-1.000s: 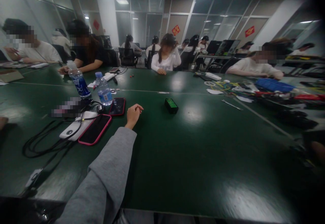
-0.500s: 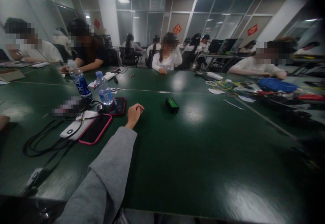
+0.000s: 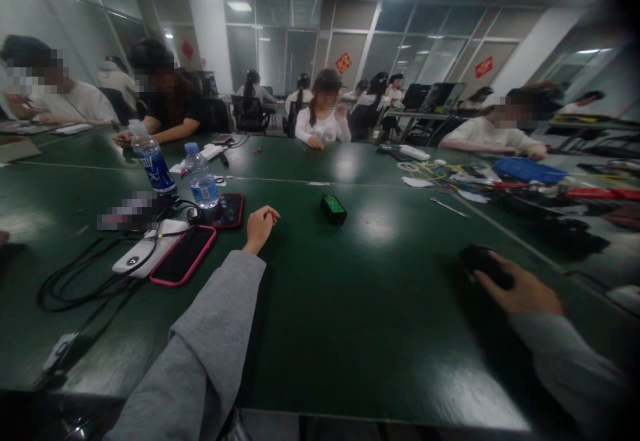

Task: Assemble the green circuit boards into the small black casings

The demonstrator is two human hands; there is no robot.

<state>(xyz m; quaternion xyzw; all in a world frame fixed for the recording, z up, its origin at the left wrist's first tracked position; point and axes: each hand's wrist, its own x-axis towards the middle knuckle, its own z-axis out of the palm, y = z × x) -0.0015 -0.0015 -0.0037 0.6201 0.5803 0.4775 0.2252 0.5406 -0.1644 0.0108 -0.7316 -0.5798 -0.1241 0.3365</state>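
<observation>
My left hand (image 3: 261, 226) rests on the green table, its fingers curled in and nothing visible in them. To its right lies a small black box (image 3: 334, 210) with a green top like a circuit board, untouched. At the right, my right hand (image 3: 527, 288) grips a dark rounded object (image 3: 487, 264), black and somewhat blurred; its exact kind is unclear. The object is just over or on the table, with a shadow beneath. A phone with a red edge (image 3: 229, 211) lies close to the left of my left hand.
Left of my forearm are a pink-edged phone (image 3: 184, 256), a white power bank (image 3: 137, 258), black cables (image 3: 65, 288) and two bottles, one clear (image 3: 203, 184), one blue-labelled (image 3: 153, 164). A wrench (image 3: 450, 208), wires and a blue tray (image 3: 530, 169) lie right. People sit around the table.
My right hand has come into view from the right, holding the black object. My left hand stays in place; the whole view has shifted slightly.
</observation>
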